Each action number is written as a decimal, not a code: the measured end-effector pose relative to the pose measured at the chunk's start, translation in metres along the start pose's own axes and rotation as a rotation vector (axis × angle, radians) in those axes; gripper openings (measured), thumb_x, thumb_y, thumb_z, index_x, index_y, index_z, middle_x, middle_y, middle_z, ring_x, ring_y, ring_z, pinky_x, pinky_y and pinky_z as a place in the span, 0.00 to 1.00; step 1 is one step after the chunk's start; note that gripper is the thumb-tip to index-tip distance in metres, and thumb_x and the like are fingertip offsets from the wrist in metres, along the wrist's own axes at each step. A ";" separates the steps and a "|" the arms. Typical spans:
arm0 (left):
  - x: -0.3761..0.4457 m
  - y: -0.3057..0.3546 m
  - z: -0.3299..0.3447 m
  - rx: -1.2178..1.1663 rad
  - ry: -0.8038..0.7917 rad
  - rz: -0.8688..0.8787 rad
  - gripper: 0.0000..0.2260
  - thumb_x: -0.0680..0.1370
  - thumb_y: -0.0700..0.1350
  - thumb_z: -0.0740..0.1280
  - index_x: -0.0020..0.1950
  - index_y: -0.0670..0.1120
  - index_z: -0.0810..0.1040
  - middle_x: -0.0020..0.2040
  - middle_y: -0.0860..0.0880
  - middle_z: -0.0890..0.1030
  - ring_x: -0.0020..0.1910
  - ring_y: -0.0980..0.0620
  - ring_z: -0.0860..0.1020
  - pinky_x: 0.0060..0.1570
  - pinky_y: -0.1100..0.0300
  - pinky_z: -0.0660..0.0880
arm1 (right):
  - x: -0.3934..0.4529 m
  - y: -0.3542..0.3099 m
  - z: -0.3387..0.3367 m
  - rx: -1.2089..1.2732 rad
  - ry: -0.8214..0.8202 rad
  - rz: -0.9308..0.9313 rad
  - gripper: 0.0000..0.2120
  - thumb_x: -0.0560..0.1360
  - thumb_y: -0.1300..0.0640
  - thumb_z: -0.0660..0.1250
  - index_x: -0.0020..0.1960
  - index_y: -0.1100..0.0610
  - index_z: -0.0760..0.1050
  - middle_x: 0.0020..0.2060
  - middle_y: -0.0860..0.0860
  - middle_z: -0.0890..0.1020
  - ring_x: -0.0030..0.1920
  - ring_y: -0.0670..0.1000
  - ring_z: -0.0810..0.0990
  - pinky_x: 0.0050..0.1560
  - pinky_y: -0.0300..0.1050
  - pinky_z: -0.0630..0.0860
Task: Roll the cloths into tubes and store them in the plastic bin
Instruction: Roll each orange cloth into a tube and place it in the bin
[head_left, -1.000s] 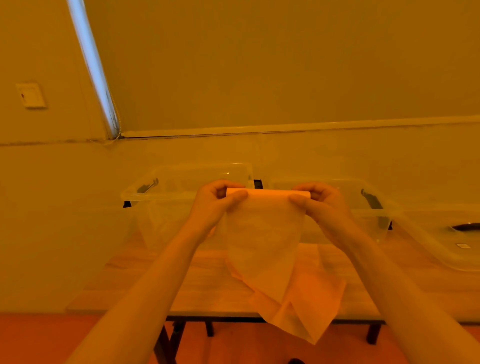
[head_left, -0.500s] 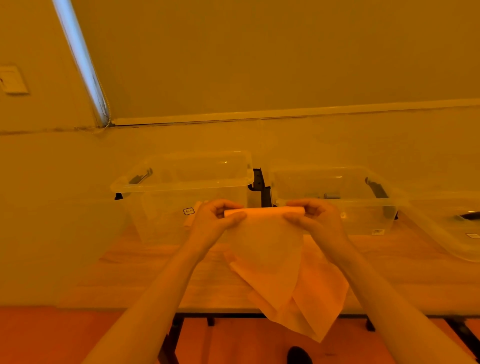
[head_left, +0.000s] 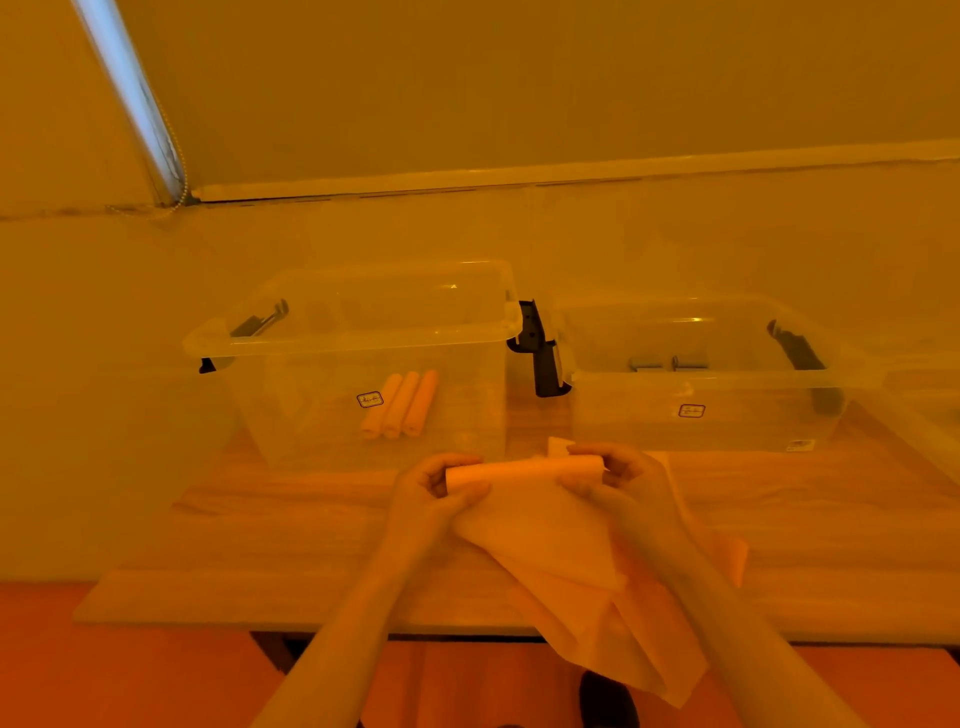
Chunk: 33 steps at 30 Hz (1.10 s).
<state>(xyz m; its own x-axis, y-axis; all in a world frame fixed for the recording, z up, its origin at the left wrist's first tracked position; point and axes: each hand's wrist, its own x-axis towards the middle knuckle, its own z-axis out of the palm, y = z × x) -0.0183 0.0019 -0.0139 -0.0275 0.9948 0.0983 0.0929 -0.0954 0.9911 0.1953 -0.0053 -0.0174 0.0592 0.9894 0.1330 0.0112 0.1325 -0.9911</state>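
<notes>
We've got both hands on the cloth (head_left: 540, 525) above the wooden table (head_left: 291, 525) — left hand (head_left: 436, 493) and right hand (head_left: 618, 483) each curl fingers round an end of its rolled top edge, the rest hanging loose. Three rolled cloths (head_left: 400, 405) lie side by side in the left plastic bin (head_left: 363, 332).

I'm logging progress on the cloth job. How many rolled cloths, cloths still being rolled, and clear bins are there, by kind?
Rolled cloths in the left bin: 3
Cloth being rolled, held by the left hand and right hand: 1
Clear bins in full view, with the right bin: 2
Total: 6
</notes>
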 end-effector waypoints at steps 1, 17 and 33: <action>-0.001 -0.005 0.001 -0.010 0.006 -0.023 0.12 0.70 0.37 0.73 0.50 0.51 0.81 0.52 0.50 0.82 0.50 0.53 0.80 0.47 0.56 0.80 | 0.000 0.005 0.000 -0.009 0.010 -0.006 0.14 0.70 0.61 0.73 0.53 0.50 0.78 0.51 0.46 0.81 0.47 0.44 0.82 0.39 0.39 0.80; -0.002 -0.020 0.007 -0.031 0.024 -0.028 0.11 0.70 0.37 0.73 0.51 0.44 0.81 0.51 0.48 0.82 0.50 0.49 0.80 0.49 0.51 0.79 | -0.004 0.024 -0.003 0.005 0.036 -0.086 0.08 0.70 0.62 0.73 0.49 0.59 0.80 0.45 0.49 0.83 0.45 0.43 0.81 0.41 0.33 0.77; -0.010 -0.016 0.009 -0.038 -0.022 -0.072 0.09 0.71 0.38 0.73 0.50 0.44 0.81 0.52 0.47 0.82 0.52 0.48 0.79 0.51 0.51 0.79 | -0.009 0.023 -0.005 -0.053 0.021 -0.061 0.05 0.71 0.58 0.72 0.47 0.55 0.81 0.45 0.49 0.83 0.47 0.45 0.81 0.44 0.39 0.78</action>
<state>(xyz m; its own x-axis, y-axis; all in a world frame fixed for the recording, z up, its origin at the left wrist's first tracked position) -0.0109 -0.0062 -0.0316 -0.0104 0.9996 0.0252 0.0538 -0.0246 0.9982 0.1998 -0.0118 -0.0413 0.0775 0.9780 0.1938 0.0687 0.1887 -0.9796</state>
